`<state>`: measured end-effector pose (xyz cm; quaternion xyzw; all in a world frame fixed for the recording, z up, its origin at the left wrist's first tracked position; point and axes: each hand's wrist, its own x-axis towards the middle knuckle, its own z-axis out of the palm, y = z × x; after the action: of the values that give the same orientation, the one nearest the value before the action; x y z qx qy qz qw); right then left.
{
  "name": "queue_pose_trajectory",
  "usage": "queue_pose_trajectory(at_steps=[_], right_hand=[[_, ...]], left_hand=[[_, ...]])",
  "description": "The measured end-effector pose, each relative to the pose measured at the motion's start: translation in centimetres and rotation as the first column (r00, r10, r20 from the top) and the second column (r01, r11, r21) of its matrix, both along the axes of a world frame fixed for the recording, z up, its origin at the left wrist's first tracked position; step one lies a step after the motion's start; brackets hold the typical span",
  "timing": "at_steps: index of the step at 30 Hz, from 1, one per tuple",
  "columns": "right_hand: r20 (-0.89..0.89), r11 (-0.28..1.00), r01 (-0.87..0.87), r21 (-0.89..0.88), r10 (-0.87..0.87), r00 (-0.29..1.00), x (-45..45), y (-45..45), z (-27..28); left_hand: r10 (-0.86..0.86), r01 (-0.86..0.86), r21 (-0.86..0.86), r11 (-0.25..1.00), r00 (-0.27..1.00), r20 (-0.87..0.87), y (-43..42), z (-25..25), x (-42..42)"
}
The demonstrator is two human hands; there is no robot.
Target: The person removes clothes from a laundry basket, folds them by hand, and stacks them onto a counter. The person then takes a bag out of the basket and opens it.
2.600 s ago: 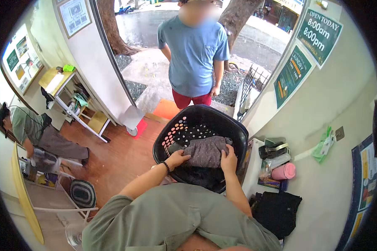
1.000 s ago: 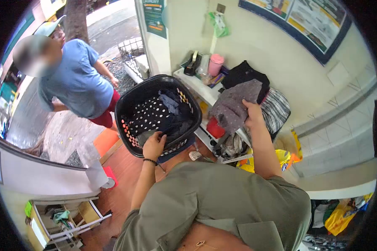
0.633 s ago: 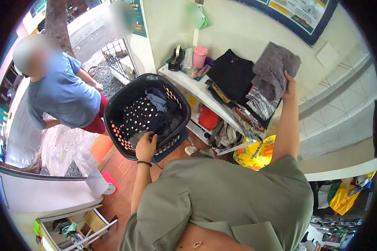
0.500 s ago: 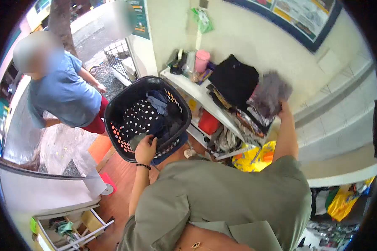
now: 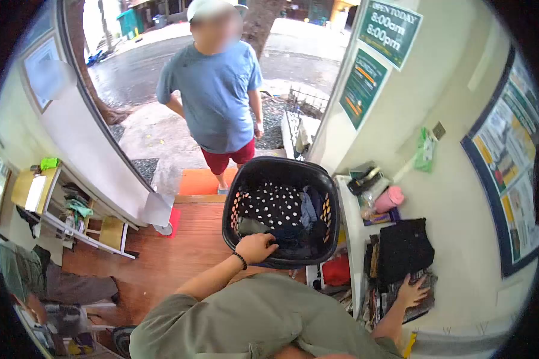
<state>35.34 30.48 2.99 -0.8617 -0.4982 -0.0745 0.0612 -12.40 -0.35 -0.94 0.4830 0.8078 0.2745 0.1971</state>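
Note:
A black plastic laundry basket is in front of me. Inside it lie a black cloth with white dots, a blue-grey garment and dark clothes. My left hand, with a beaded bracelet on the wrist, is curled over the basket's near rim. On the right, my right hand rests with fingers spread on a grey patterned garment at the near end of a clothes stack. Just beyond that hand, folded black garments top the stack on a white shelf.
A person in a blue shirt stands at the doorway beyond the basket. A pink bottle and a tape dispenser sit farther along the shelf. To the left is a shelf unit on the wooden floor.
My view has turned left, toward the doorway. My right hand has let go of the grey garment it held up and now lies spread on the stack. My left hand stays at the basket's rim.

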Motion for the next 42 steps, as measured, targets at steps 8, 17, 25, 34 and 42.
queue_pose_trajectory(at_steps=[8, 17, 25, 34, 42], right_hand=[[0.290, 0.982, -0.023, 0.187, -0.033, 0.956, -4.4, 1.3, 2.4], [-0.036, -0.060, -0.896, 0.439, 0.996, -0.085, -29.9, 1.0, 1.5], [-0.184, -0.276, -0.961, -0.019, 0.945, -0.268, -37.3, 0.9, -4.9], [-0.268, -0.323, -0.945, 0.051, 0.907, -0.325, -37.0, 1.5, -4.6], [-0.257, -0.317, -0.943, 0.100, 0.908, -0.332, -36.5, 1.7, -5.4]], left_hand=[[0.170, -0.152, 0.151, 0.977, 0.979, -0.115, 0.3, 0.8, 0.5], [0.243, -0.230, 0.095, 0.969, 0.956, -0.162, 0.6, 0.6, 0.8], [0.179, -0.197, -0.126, 0.972, 0.974, -0.140, 1.1, 0.8, 0.5], [0.380, -0.391, -0.016, 0.920, 0.903, -0.203, 1.8, 0.8, 2.0], [0.473, -0.488, 0.011, 0.873, 0.841, -0.265, 2.0, 0.6, 2.6]])
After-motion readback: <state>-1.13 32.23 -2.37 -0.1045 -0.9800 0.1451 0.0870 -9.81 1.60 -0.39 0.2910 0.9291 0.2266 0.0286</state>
